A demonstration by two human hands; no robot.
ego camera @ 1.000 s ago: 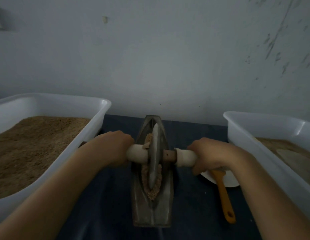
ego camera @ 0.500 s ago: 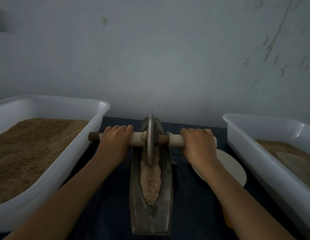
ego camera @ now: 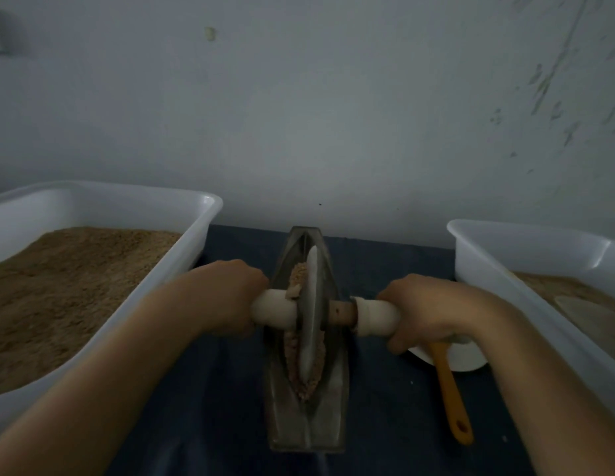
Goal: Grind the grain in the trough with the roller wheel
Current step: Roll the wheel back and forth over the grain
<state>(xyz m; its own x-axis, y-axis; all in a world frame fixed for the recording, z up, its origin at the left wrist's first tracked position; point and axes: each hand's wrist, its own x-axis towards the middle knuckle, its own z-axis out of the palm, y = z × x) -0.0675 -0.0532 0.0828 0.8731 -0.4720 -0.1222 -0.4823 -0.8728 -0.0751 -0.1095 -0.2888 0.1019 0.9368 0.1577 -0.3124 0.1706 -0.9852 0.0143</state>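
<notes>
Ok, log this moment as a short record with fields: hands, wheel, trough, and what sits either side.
left hand: closed on the left handle
right hand: closed on the right handle
roller wheel: upright in the trough, about mid-length
trough: metal, lengthwise on a dark cloth, grain along its groove
left side: white tub full of brown grain
right side: second white tub; orange-handled tool on a white plate

Trough (ego camera: 307, 420) looked like dull grey metal, wheel (ego camera: 311, 314) too; tubs (ego camera: 182, 255) were smooth glossy white plastic, grain (ego camera: 307, 381) coarse.
</notes>
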